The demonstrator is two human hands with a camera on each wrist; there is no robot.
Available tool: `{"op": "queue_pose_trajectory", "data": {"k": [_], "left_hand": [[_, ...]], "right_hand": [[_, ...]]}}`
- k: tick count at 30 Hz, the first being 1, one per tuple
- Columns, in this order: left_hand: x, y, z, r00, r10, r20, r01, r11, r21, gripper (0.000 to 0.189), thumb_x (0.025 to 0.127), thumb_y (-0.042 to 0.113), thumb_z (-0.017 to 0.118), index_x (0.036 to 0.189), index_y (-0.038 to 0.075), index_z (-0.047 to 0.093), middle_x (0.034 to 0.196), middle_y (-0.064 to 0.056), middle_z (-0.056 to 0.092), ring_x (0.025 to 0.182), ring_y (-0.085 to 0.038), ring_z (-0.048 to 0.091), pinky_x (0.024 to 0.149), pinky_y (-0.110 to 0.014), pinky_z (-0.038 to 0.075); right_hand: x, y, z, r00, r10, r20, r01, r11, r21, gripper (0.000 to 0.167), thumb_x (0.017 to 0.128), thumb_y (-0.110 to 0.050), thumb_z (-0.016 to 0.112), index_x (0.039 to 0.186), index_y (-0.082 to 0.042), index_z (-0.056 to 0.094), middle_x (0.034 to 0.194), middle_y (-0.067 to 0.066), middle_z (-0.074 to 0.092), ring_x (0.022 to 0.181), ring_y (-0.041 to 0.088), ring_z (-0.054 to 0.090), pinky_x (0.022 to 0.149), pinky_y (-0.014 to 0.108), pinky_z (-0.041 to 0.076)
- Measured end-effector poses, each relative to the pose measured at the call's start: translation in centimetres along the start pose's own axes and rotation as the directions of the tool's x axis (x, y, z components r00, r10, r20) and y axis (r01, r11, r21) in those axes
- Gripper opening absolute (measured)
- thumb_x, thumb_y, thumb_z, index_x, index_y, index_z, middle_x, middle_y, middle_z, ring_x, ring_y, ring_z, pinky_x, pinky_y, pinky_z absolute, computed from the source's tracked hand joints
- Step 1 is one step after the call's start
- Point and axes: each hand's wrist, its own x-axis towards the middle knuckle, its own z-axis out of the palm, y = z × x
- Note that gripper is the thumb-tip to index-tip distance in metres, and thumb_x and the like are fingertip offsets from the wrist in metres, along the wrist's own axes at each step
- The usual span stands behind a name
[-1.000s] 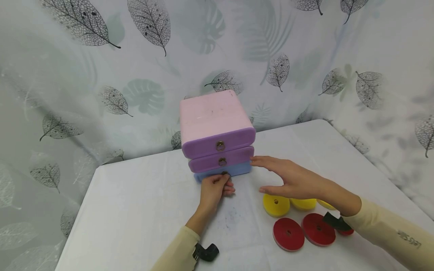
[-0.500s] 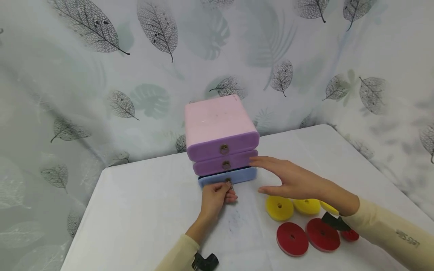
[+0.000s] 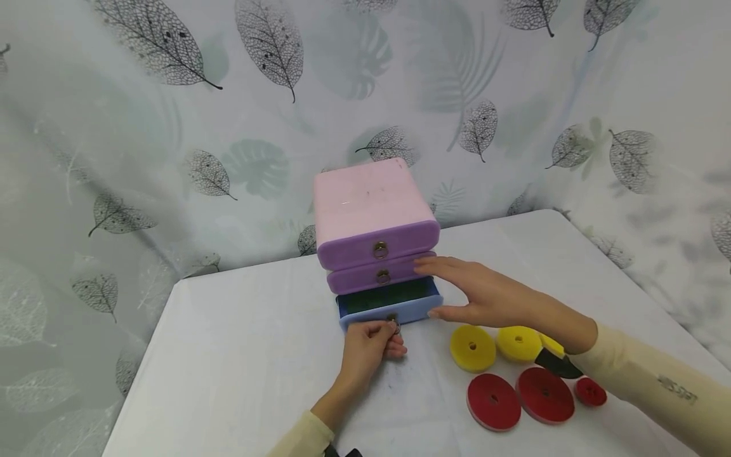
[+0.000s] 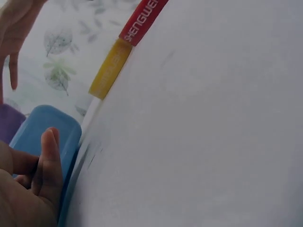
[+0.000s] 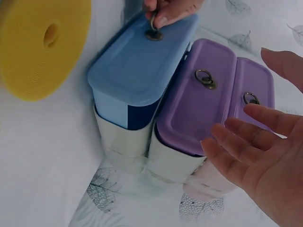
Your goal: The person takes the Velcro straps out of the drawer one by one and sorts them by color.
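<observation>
A small pink-topped cabinet (image 3: 371, 197) holds two purple drawers above a light blue bottom drawer (image 3: 419, 311). That blue drawer stands pulled partway out, its dark inside showing. My left hand (image 3: 365, 352) pinches the drawer's brass ring pull (image 5: 154, 34) between thumb and finger. Beside the cabinet's right front, my right hand (image 3: 485, 292) is held with fingers stretched and thumb apart, gripping nothing. Its fingertips overlap the middle purple drawer (image 3: 354, 281) in the head view. In the right wrist view, both purple drawers are pushed in.
Yellow rolls of strap (image 3: 473, 362) and red rolls (image 3: 485, 412) lie on the white table (image 3: 228, 368), to the right below my right arm. A smaller red roll (image 3: 590, 392) lies at their right. A leaf-printed curtain (image 3: 257, 203) hangs behind the table.
The blue drawer has slid out toward me, with my left hand drawing back on its ring. My right hand has shifted slightly left, closer to the cabinet.
</observation>
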Motion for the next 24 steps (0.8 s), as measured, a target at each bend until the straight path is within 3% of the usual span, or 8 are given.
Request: {"op": "queue_pose_trajectory", "data": {"k": [16, 24], "left_hand": [[-2.3, -0.2, 0.7, 0.999, -0.031, 0.033, 0.031, 0.999, -0.02, 0.023, 0.102, 0.005, 0.066, 0.098, -0.017, 0.071, 0.079, -0.02, 0.072, 0.062, -0.017, 0.071, 0.064, -0.033, 0.064], [-3.2, -0.3, 0.8, 0.999, -0.029, 0.033, 0.03, 0.999, -0.025, 0.023, 0.102, 0.006, 0.066, 0.098, -0.016, 0.072, 0.083, -0.027, 0.072, 0.063, -0.017, 0.072, 0.064, -0.033, 0.064]], "right_hand": [[1.2, -0.1, -0.2, 1.0, -0.02, 0.023, 0.02, 1.0, -0.004, 0.075, 0.093, -0.024, 0.082, 0.155, -0.004, 0.045, 0.159, 0.013, 0.044, 0.141, 0.033, 0.047, 0.111, 0.055, 0.043], [1.7, 0.0, -0.2, 0.998, -0.051, 0.036, 0.051, 0.999, 0.003, 0.07, 0.095, -0.023, 0.08, 0.153, -0.003, 0.046, 0.156, 0.013, 0.048, 0.138, 0.031, 0.05, 0.111, 0.053, 0.044]]}}
